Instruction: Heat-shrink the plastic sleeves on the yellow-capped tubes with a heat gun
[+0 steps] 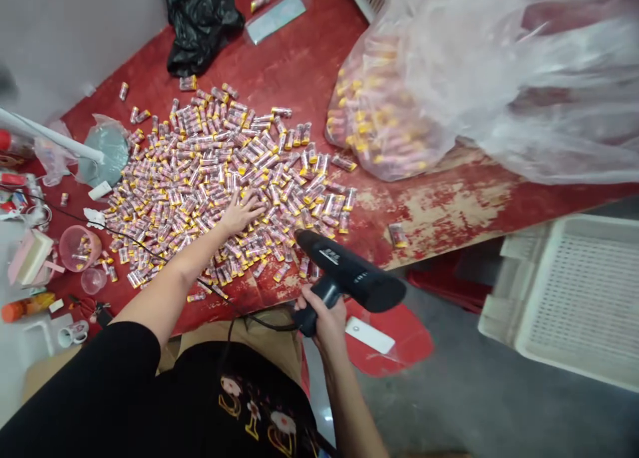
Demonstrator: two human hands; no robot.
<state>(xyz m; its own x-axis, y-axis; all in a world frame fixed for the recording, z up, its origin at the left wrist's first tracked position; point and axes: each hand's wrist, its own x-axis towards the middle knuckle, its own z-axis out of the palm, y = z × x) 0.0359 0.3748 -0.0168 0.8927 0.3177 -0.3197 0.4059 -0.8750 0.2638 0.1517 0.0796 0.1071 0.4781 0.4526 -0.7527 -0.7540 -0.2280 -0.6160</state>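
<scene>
My right hand (327, 315) is wrapped round the handle of a black hair dryer (354, 271), whose nozzle points left over the edge of a wide heap. The heap is made of many small wrapped cylinders (200, 172), pinkish with yellow ends, that look like shrink-wrapped batteries. On top of them lies my left hand (243, 212), fingers spread and palm down, touching the pile. A black cord (269, 326) runs from the dryer's handle across my lap and the left side of the table.
A clear plastic bag (384, 118) of similar cylinders lies on the red table (319, 45). Crumpled black bag (200, 22) at the back; pink cup (80, 248), scissors (84, 305) and white mug (73, 334) at left. A white crate (574, 298) stands right, near a red stool (414, 341).
</scene>
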